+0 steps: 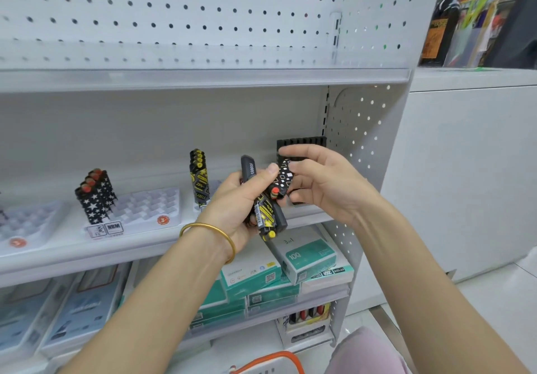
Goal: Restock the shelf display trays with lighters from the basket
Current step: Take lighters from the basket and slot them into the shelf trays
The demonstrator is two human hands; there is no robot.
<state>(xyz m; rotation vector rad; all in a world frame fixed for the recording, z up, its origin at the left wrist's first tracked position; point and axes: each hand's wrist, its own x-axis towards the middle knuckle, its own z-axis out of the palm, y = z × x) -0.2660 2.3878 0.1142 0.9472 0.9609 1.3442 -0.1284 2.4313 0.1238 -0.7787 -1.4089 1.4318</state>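
Head view: the grip of the left hand (241,202) is closed round a bundle of lighters (267,213) in front of the middle shelf (87,251), their long axes near upright. A grey lighter (249,170) printed with digits juts upward from it. A yellow-and-black one is held head down.

A black lighter with white squares (286,178) is pinched in the grip of the right hand (322,181). It is tilted, its red-topped head pointing down and left, touching the bundle. A black tray (302,142) is seen behind it.

Star-patterned lighters (96,196) stand upright in a white tray (151,208) marked "NBM". The basket (270,363) is seen at the bottom edge.
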